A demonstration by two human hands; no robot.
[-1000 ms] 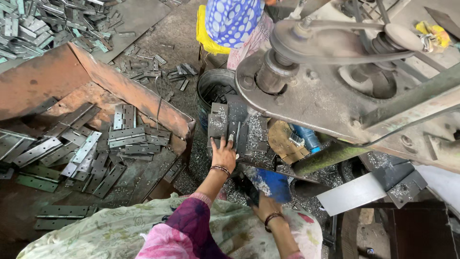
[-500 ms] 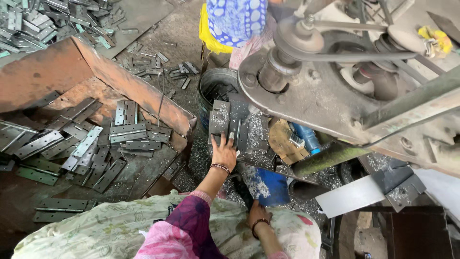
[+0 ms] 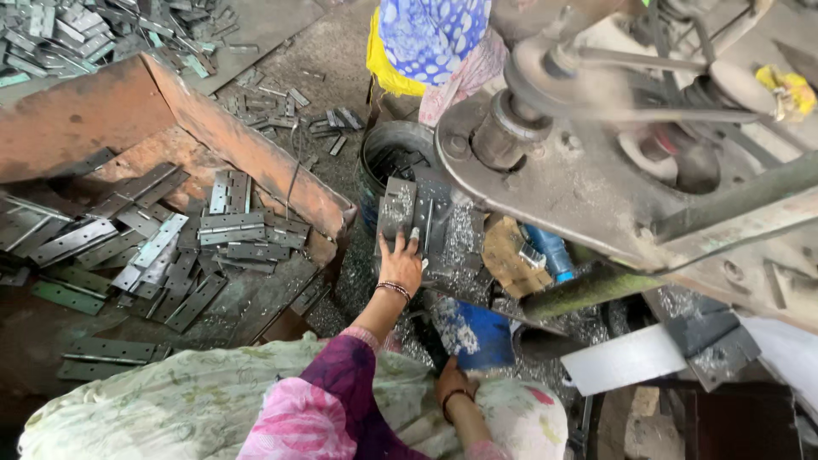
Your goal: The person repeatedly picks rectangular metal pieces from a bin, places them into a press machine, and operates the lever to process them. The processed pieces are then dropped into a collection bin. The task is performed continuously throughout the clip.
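My left hand (image 3: 400,266) reaches forward and presses on a grey metal hinge (image 3: 397,209) that lies open on the machine bed, which is covered in metal shavings. A bangle sits on that wrist. My right hand (image 3: 450,385) is low by my lap in floral cloth, just below a blue container (image 3: 481,332); its fingers are hidden. The large grey press machine (image 3: 579,170) with its pulley and belt looms over the right side.
A rusty metal tray (image 3: 239,153) on the left holds several loose hinges (image 3: 170,247). More hinges lie scattered on the floor at the top left. A dark bucket (image 3: 383,149) stands behind the hinge. Another person in blue patterned cloth (image 3: 434,34) stands beyond it.
My left hand stays on the hinge. My right hand has dropped a little lower and to the left, toward my lap. The view has shifted slightly.
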